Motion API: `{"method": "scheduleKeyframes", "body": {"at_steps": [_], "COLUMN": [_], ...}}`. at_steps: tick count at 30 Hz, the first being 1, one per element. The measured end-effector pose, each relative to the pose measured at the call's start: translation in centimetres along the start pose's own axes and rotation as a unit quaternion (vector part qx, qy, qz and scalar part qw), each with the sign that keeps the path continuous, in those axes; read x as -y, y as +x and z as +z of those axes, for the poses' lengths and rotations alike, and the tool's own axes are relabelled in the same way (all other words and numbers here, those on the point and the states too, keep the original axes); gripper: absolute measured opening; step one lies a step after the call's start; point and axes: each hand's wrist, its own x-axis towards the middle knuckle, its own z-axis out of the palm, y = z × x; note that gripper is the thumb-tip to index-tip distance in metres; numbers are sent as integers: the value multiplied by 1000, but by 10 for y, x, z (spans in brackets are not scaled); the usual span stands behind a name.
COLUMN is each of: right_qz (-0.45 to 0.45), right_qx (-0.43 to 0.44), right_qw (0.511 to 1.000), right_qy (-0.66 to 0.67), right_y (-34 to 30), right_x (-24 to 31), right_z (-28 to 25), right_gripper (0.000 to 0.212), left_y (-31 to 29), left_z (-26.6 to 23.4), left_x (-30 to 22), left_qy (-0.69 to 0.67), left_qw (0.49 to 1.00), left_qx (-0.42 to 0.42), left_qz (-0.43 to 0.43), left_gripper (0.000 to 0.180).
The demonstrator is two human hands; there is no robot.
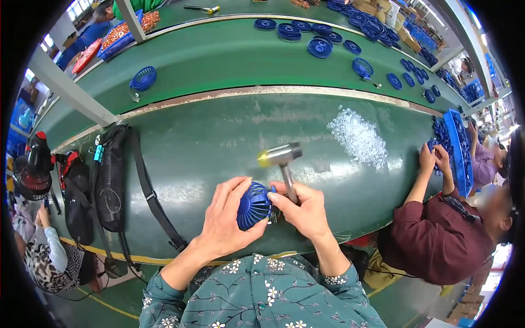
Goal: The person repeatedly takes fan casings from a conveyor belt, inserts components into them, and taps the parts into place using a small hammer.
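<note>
Left hand (223, 218) clasps a round, blue, slatted plastic housing (253, 207) between thumb and fingers. Right hand (306, 212), fingers curled, grips a yellow-tipped, metal-headed hammer (283, 155).

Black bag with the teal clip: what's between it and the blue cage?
Head view: a black strap, then a bare stretch of green bench, then the left hand holding the blue cage.

A black bag (111, 186) is lying on the green workbench (202, 147).
Its strap (150, 194) is trailing toward the near edge; a black-and-red fan (34, 172) is showing farther left; on the right, a person in maroon (432, 240) is working near a blue tray (464, 185).
</note>
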Motion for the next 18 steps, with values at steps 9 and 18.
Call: {"method": "scheduleKeyframes", "body": {"at_steps": [9,18], "right_qz": [203,123], "right_qx": [-15,-154], "right_qw": [936,971], "right_qy": [286,139], "right_y": [7,26], "right_x": [20,21], "right_z": [3,-7], "right_gripper": [17,17], "left_y": [2,88], "left_z": [-10,-42], "left_x": [-2,12], "left_qy": [54,106], "left_qw": [998,984], "left_qx": [-21,128], "left_qz": [4,-65], "left_gripper": [92,38]}}
